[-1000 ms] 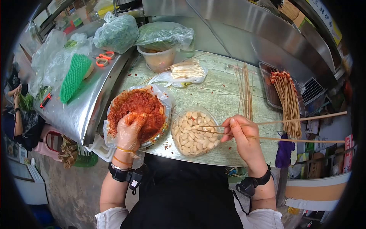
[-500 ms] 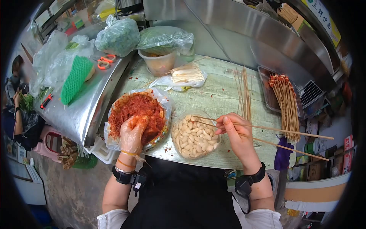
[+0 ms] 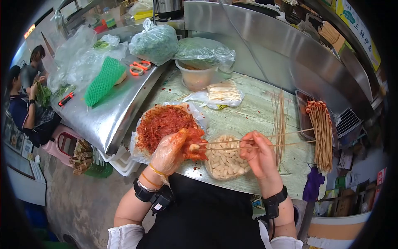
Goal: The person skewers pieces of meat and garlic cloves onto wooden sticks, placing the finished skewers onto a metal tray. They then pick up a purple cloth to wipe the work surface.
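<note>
My left hand (image 3: pixel 168 153), in a clear plastic glove, is closed on a flat piece of red, seasoned meat (image 3: pixel 198 152). It has the meat beside the tips of two bamboo skewers (image 3: pixel 232 148). A pale garlic clove (image 3: pixel 194 147) shows at the skewer tips, against the meat. My bare right hand (image 3: pixel 260 152) pinches both skewers, their long ends pointing right. Beneath them stands a clear bowl of peeled garlic cloves (image 3: pixel 224 168). Left of it, a plastic-lined bowl heaped with red marinated meat (image 3: pixel 163 122) lies partly behind my left hand.
Loose skewers (image 3: pixel 280 124) lie on the table's right side, near a bundle of loaded skewers (image 3: pixel 321 137) resting on a tray. Enoki mushrooms (image 3: pixel 223 93) sit on plastic behind. Orange-handled scissors (image 3: pixel 139 67) lie on the steel counter. Two people (image 3: pixel 31 91) are at the far left.
My left hand has come out of the meat bowl to the right with a piece of meat. The skewers have shifted left over the garlic and now meet the meat.
</note>
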`<action>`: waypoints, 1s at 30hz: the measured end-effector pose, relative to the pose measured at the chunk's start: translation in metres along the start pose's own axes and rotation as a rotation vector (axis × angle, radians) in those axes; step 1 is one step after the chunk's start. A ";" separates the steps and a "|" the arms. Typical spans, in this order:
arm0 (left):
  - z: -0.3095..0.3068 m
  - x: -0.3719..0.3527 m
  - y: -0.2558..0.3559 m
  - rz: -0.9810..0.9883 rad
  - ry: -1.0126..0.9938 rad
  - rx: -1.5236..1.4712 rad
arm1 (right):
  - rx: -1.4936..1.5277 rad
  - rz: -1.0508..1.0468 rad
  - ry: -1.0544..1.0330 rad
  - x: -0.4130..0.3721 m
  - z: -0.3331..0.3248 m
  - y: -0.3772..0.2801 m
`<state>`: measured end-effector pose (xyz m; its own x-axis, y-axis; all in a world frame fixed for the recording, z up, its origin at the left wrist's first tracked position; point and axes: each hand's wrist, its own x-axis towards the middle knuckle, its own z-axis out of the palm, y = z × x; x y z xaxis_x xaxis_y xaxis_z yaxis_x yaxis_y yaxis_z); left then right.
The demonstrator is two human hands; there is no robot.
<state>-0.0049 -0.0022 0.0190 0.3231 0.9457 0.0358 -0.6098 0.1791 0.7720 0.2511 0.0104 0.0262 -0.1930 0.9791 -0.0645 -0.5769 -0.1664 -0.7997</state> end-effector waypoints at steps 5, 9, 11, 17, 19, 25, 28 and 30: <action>-0.004 -0.007 0.009 -0.099 0.022 0.051 | -0.030 0.034 -0.057 0.014 0.002 0.005; -0.007 -0.010 0.012 -0.135 0.053 0.178 | -0.037 0.044 -0.077 0.016 0.000 0.005; -0.013 -0.009 0.004 -0.098 0.098 0.135 | -0.083 0.030 -0.056 0.014 0.005 0.002; -0.019 -0.005 -0.007 0.116 0.294 -0.194 | -0.360 -0.304 0.024 -0.016 0.029 0.005; -0.023 -0.004 -0.013 0.166 0.319 -0.203 | -0.497 -0.419 -0.050 -0.022 0.035 0.013; -0.017 -0.002 -0.020 0.284 0.253 -0.289 | -0.789 -0.615 -0.227 -0.027 0.044 0.012; -0.020 -0.002 -0.025 0.262 0.306 -0.303 | -0.874 -0.682 -0.273 -0.026 0.045 0.011; -0.020 0.000 -0.028 0.295 0.285 -0.357 | -0.950 -0.741 -0.299 -0.027 0.047 0.010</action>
<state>-0.0022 -0.0022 -0.0151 -0.0778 0.9969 0.0067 -0.8690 -0.0711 0.4898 0.2126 -0.0232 0.0479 -0.3110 0.7151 0.6260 0.1548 0.6880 -0.7090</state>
